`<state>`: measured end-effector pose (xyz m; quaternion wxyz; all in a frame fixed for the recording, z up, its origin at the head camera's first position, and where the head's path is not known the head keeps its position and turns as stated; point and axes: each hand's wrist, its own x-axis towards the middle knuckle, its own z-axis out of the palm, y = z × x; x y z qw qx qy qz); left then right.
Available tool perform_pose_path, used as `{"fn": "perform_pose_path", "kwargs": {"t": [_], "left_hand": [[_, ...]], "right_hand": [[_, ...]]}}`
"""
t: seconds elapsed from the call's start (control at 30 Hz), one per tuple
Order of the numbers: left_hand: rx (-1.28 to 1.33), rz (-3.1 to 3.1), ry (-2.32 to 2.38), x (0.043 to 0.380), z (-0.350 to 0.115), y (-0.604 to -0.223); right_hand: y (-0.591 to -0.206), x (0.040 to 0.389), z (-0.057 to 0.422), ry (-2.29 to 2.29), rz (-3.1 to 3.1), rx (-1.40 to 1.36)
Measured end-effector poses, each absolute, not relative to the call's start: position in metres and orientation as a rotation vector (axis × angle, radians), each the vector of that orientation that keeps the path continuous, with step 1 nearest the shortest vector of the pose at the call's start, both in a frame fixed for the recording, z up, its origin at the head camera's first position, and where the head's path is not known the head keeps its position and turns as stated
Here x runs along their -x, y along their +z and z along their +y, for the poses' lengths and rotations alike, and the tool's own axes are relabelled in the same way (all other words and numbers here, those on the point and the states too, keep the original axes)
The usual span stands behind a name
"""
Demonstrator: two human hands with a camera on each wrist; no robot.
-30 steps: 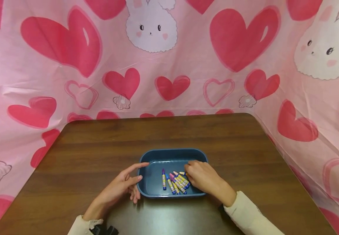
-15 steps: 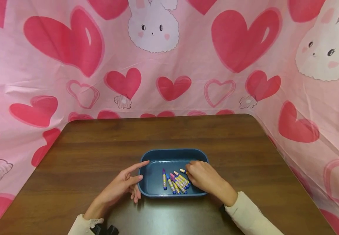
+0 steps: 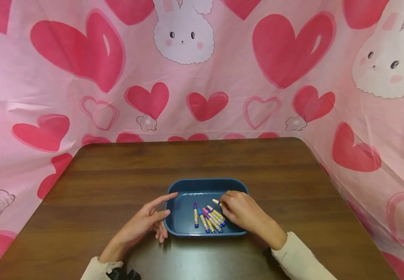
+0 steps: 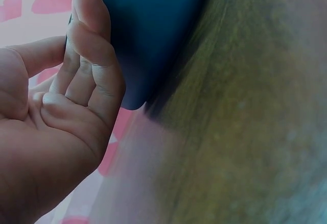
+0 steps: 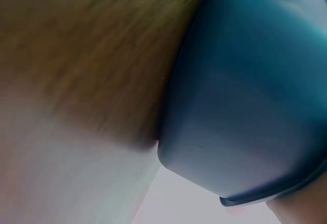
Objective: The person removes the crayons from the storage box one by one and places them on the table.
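Observation:
A dark blue tray [image 3: 184, 234] holds several crayons [image 3: 211, 219] with yellow-and-blue wrappers, bunched at its front middle. A purple-tipped crayon [image 3: 196, 216] lies at their left end. My right hand [image 3: 242, 208] reaches into the tray's right part and pinches a pale-tipped crayon [image 3: 216, 201], whose tip sticks out leftward; its rest is hidden by the fingers. At the tray's left end my left hand [image 3: 146, 219] holds the rim, index finger and thumb over it and the other fingers bent outside. In the left wrist view these fingers lie along the tray's outer wall [image 4: 148, 40].
The tray stands on a brown wooden table [image 3: 125, 171]. Pink cloth [image 3: 174, 77] with hearts and rabbits hangs behind the table and at its sides. The right wrist view shows mostly the tray's outer wall [image 5: 230, 117].
The crayon in my right hand has shifted leftward and up, so more of its pale tip shows. The left hand, the tray and the other crayons keep their places.

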<state>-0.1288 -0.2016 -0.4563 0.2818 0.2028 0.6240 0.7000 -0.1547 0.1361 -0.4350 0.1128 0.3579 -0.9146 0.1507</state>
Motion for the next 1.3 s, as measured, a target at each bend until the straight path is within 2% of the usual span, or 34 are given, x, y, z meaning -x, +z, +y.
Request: {"fn": "perform_pose_path", "kwargs": {"t": [0.6,1.3], "left_hand": [[-0.522,1.721,1.87,0.127,-0.202,-0.458],[-0.516,1.687,1.881,0.129,-0.201,-0.455]], "right_hand": [[-0.418,0.131,0.144,0.735,-2.525,-0.861],[-0.406,0.127,0.166,1.012,-2.367,-0.686]]}}
